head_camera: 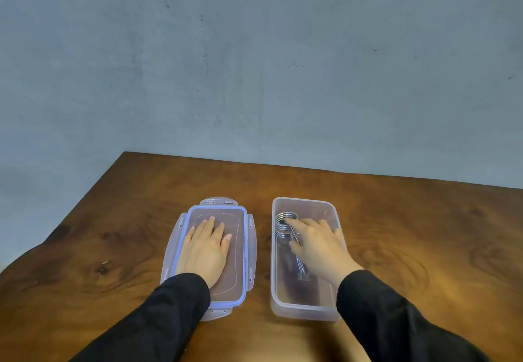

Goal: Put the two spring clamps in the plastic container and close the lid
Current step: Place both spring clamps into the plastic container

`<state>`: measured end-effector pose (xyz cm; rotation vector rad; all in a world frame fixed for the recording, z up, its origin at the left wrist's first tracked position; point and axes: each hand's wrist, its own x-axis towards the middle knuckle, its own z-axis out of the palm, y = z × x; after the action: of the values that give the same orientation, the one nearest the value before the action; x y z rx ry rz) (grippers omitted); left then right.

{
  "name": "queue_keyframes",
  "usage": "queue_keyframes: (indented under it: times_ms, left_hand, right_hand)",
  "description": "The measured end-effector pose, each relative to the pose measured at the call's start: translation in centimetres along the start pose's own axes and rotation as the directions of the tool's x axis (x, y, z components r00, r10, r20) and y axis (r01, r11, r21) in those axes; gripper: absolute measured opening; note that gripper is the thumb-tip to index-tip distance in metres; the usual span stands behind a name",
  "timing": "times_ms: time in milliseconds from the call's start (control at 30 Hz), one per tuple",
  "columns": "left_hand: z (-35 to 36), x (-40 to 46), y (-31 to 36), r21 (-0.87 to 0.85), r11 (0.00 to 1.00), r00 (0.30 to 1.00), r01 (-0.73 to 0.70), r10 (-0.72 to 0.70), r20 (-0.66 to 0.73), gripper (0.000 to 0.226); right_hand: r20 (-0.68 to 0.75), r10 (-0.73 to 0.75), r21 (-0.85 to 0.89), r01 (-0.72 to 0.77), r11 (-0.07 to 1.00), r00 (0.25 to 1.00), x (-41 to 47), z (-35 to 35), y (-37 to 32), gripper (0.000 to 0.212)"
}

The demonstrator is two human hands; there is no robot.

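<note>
Spring clamps (286,224): chrome coils and wire handles, lying inside the plastic container along its left wall, coil end toward the far end. Whether one clamp or two, not clear; the metal parts overlap and the hand covers some of them.

Plastic container (304,309): clear, rectangular, open-topped, on the table to the right of the lid and apart from it.

Right hand (319,244): reaching down into the container, fingers curled loosely over the clamp metal, fingertips at the coil. Touching it, apparently, but whether gripping or letting go cannot be told.

Lid (240,248): clear with a blue seal rim, four latch flaps splayed outward, lying flat on the table, seal side up by the look of it.

Left hand (205,250): flat on the lid, fingers spread and extended, palm down, holding nothing, merely pressing.

Table (424,234): dark wood grain. Grey wall behind.

Stage, as judged: clamps placed or being settled; lid not yet on.

Risks from here: a handle or coil left riding above the rim would keep the lid from seating. Lid probably needs turning over first; latch flaps folded underneath would jam the fit. Light container, unsteadied, may slide or tip when the flaps are pressed down.
</note>
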<state>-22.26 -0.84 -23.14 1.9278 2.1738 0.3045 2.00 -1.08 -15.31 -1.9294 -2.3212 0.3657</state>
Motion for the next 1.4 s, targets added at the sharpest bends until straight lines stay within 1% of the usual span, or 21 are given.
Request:
queue_keyframes:
  times_ms: [267, 767, 867, 1033, 1233, 1400]
  left_hand:
    - [0.4, 0.3, -0.4, -0.018, 1.000, 1.000, -0.009, 0.009, 0.008, 0.055]
    - [0.4, 0.3, -0.4, -0.010, 1.000, 1.000, -0.010, 0.010, 0.013, 0.057]
    - [0.4, 0.3, -0.4, -0.010, 1.000, 1.000, -0.011, 0.011, 0.008, 0.056]
    - [0.4, 0.2, -0.4, -0.011, 1.000, 1.000, -0.012, 0.012, 0.009, 0.057]
    - [0.4, 0.2, -0.4, -0.016, 1.000, 1.000, -0.015, 0.015, 0.003, 0.056]
    - [0.5, 0.3, -0.4, -0.011, 1.000, 1.000, -0.007, 0.007, 0.002, 0.056]
  right_hand:
    - [-0.008, 0.007, 0.036, -0.007, 0.999, 1.000, 0.5, 1.5, 0.5, 0.052]
    - [0.034, 0.014, -0.010, -0.014, 1.000, 0.999, 0.7, 2.3, 0.5, 0.056]
    - [0.035, 0.012, 0.005, -0.012, 1.000, 0.999, 0.7, 2.5, 0.5, 0.056]
    - [0.044, 0.028, 0.025, -0.029, 0.999, 0.999, 0.7, 2.5, 0.3, 0.063]
    - [-0.027, 0.049, 0.027, -0.048, 0.998, 0.998, 0.8, 2.0, 0.0, 0.055]
    - [0.009, 0.093, 0.073, -0.093, 0.993, 0.996, 0.4, 1.7, 0.1, 0.054]
